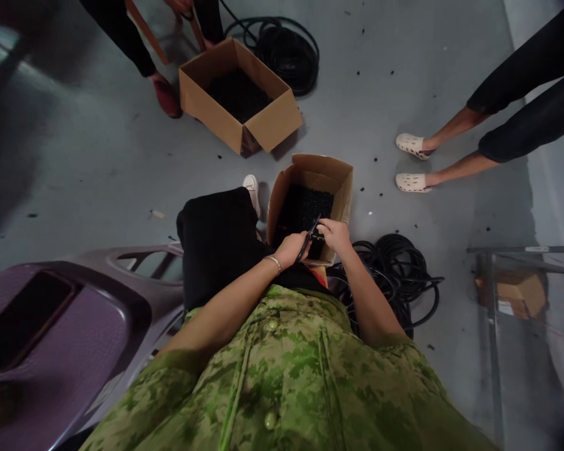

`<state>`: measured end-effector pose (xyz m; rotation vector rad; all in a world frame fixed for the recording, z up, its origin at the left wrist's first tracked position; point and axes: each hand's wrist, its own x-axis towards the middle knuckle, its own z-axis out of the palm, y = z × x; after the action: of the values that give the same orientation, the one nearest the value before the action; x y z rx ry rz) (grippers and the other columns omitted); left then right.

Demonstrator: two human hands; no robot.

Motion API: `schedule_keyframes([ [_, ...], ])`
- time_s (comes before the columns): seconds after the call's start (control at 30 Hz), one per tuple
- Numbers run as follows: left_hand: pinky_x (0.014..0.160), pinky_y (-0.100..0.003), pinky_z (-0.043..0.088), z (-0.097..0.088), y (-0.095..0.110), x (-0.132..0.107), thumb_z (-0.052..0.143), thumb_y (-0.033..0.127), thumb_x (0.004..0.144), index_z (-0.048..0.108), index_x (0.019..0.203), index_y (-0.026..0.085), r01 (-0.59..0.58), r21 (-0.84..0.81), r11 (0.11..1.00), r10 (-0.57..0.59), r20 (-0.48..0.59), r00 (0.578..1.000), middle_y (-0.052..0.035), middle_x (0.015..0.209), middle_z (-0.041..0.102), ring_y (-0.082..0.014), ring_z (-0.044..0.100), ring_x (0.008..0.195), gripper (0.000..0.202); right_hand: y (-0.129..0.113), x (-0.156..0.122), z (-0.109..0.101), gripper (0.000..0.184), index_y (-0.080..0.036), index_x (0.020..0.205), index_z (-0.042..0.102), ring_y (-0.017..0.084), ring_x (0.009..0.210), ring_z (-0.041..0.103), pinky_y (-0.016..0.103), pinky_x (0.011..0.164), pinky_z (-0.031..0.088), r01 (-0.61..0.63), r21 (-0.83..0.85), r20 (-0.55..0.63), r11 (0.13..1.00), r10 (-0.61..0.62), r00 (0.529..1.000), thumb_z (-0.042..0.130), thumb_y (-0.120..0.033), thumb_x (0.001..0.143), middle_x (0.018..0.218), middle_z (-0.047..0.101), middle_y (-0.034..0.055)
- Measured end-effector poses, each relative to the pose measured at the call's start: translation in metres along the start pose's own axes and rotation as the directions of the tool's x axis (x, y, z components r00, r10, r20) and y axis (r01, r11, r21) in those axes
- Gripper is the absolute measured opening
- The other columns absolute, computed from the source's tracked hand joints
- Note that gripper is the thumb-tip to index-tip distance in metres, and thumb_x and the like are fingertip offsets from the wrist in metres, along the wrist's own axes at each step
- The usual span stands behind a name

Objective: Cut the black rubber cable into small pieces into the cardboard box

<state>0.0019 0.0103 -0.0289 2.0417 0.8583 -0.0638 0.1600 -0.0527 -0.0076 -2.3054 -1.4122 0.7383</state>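
Both of my hands are close together over the near edge of an open cardboard box [345, 194]. The box holds a pile of small black pieces [313, 205]. My left hand [292, 249], with a bracelet at the wrist, is closed around a slim black length [309, 239] that slants up to the right. Pinched fingers of my right hand [336, 237] meet near its upper end. A small yellowish bit shows between the hands, too small to name. What my right fingers hold is mostly hidden.
Coiled black hose [395, 275] lies right of my box. Beyond stands a larger carton [216, 122] of black pieces, with another coil [286, 53] behind. A person's legs [479, 138] are at right, another person's at upper left. A purple stool [98, 338] bears a phone [28, 316].
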Motion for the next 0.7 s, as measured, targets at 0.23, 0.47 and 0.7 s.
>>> schedule_keyframes([
  [0.23,0.073,-0.03,0.051,0.001,-0.002,0.007,0.053,0.026,0.09,0.068,0.095,0.013,0.024,0.072,0.997,-0.023,-0.01,1.0,-0.0117,0.083,0.073,-0.0232,0.07,0.078,0.021,-0.006,-0.007,0.019,0.024,-0.033,0.108,0.073,0.022,0.101,0.068,0.03,0.08,0.051,-0.091,-0.087,0.052,0.992,0.096,0.994,0.055,-0.033,0.092,0.109,0.075,0.0005],
  [0.47,0.071,-0.029,0.053,0.008,-0.008,0.008,0.062,0.022,0.083,0.061,0.119,0.012,0.085,-0.334,0.939,-0.078,0.033,0.996,-0.0048,0.079,0.071,-0.0169,0.067,0.068,0.037,0.015,-0.017,0.014,0.026,-0.032,0.113,0.071,0.02,0.105,0.068,0.031,0.089,0.052,-0.035,-0.062,0.003,0.997,0.036,0.999,0.057,-0.034,0.092,0.114,0.074,0.0001],
  [0.7,0.082,-0.031,0.054,0.003,-0.003,-0.003,0.061,0.014,0.081,0.054,0.129,0.011,0.041,-0.733,0.679,0.019,0.074,0.997,-0.0077,0.095,0.073,-0.0158,0.068,0.082,0.048,0.018,-0.023,-0.009,0.031,-0.023,0.115,0.07,0.02,0.104,0.068,0.034,0.094,0.051,0.072,0.162,-0.135,0.984,-0.05,0.99,0.049,-0.033,0.094,0.112,0.073,0.0058],
])
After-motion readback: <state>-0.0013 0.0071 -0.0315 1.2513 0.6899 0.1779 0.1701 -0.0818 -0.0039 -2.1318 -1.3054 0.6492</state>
